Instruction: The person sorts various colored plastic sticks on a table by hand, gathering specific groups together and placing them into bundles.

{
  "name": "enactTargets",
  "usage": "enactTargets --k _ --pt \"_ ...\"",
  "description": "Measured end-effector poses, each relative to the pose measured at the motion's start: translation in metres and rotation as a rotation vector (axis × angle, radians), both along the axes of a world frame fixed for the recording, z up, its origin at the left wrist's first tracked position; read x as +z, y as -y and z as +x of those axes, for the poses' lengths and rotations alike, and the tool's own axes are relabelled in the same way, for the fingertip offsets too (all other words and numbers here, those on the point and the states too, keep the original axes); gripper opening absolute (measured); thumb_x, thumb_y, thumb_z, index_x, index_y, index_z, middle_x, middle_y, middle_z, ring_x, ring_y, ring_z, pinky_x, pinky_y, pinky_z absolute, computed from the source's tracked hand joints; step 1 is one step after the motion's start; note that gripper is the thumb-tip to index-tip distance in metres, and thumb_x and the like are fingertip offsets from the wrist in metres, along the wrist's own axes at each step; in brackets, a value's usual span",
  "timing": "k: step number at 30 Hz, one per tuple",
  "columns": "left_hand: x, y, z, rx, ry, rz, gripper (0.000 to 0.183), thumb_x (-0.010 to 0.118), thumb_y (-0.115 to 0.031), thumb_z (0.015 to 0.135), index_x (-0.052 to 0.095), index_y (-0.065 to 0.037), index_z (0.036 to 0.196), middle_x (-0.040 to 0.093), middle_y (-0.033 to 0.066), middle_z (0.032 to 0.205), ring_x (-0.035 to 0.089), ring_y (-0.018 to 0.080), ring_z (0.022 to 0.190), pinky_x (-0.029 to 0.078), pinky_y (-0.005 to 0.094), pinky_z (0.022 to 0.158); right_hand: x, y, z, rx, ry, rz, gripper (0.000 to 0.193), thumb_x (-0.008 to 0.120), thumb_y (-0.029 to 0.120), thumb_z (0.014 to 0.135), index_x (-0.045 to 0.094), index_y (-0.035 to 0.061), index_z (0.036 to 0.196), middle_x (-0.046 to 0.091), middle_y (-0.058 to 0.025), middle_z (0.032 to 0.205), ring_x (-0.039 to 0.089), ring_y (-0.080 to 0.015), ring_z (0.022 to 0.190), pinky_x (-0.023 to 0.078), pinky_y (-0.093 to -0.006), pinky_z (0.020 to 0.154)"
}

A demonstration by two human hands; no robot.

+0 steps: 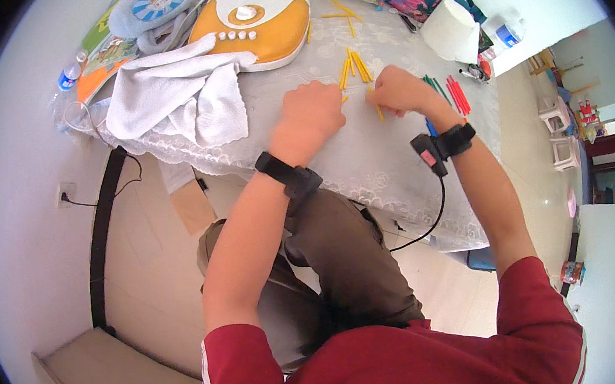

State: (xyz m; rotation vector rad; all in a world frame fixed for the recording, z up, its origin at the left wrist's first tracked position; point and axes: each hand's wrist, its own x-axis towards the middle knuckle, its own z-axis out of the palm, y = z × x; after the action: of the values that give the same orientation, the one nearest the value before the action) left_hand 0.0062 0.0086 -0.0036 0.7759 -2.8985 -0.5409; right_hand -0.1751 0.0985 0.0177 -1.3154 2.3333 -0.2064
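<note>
Both hands, left hand and right hand, are curled on the lace-covered table among thin yellow plastic sticks; whether they pinch one I cannot tell. Sticks seem light, stiff, slippery; pinch mid-length.

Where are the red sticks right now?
In the head view, the red sticks lie on the table to the right of the right hand, beside the green sticks.

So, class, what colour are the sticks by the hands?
Yellow sticks, in the head view.
</note>
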Motion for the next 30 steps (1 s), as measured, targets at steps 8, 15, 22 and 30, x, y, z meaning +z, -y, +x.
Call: enactTargets --k 8,15,22,30 --pt "-0.001 -0.002 0.002 0.024 -0.065 -0.078 0.017 0.064 -0.015 0.076 0.07 -0.003 0.087 0.068 0.0184 0.09 0.067 0.0345 0.088 0.055 0.0442 0.073 -0.012 0.052 -0.035 -0.08 0.001 -0.054 0.053 0.064 0.046 0.081 0.059 -0.0025 0.06 0.057 -0.0108 0.052 0.057 -0.0208 0.043 0.046 -0.0331 0.04" --pt "0.006 0.021 0.013 0.157 -0.154 0.073 0.034 0.065 -0.028 0.074 0.067 0.003 0.086 0.067 0.0233 0.09 0.065 0.0415 0.085 0.053 0.0468 0.077 0.006 0.071 -0.013 -0.028 -0.141 0.138 0.06 0.069 0.057 0.077 0.062 -0.0024 0.067 0.061 -0.012 0.059 0.057 -0.0199 0.044 0.048 -0.0302 0.042" --pt "0.013 0.026 0.018 0.219 -0.246 0.098 0.038 0.065 -0.032 0.074 0.068 0.004 0.083 0.066 0.0268 0.088 0.065 0.0405 0.086 0.053 0.0467 0.078 0.01 0.075 -0.026 -0.018 0.055 0.149 0.043 0.075 0.033 0.077 0.064 -0.0076 0.073 0.065 -0.0125 0.067 0.064 -0.0181 0.051 0.056 -0.0273 0.049" --pt "0.011 0.032 0.015 0.191 -0.271 0.18 0.032 0.065 -0.028 0.074 0.068 0.004 0.078 0.069 0.0232 0.081 0.069 0.0341 0.079 0.056 0.0385 0.073 0.009 0.082 -0.013 0.004 0.051 0.185 0.027 0.065 0.017 0.077 0.063 -0.0096 0.073 0.064 -0.0133 0.066 0.065 -0.0182 0.051 0.057 -0.0276 0.05"
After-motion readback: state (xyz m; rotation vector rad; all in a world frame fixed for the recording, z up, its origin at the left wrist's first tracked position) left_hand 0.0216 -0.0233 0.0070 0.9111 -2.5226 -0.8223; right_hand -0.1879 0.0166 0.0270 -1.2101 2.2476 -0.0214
